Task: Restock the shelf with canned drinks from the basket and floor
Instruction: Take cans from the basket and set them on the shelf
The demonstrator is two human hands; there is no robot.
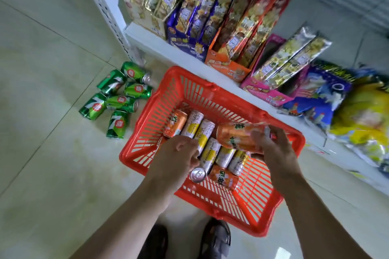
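A red plastic basket [151, 118] stands on the floor below the white shelf [185, 52]. Inside lie several slim white-and-yellow cans [207, 130] and orange cans [175, 124]. My right hand [273, 147] grips one orange can [235, 136] lifted sideways above the basket. Over the basket's left part, my left hand [179, 155] has its fingers curled around a slim silver can [199, 173] whose top faces up. Several green cans [117, 99] lie scattered on the floor left of the basket.
The shelf holds boxes of snack packets [237, 25] and loose snack bags [357, 115] at the right. A white upright post [105, 6] rises at the shelf's left end. My feet [214, 237] stand just behind the basket on the tiled floor.
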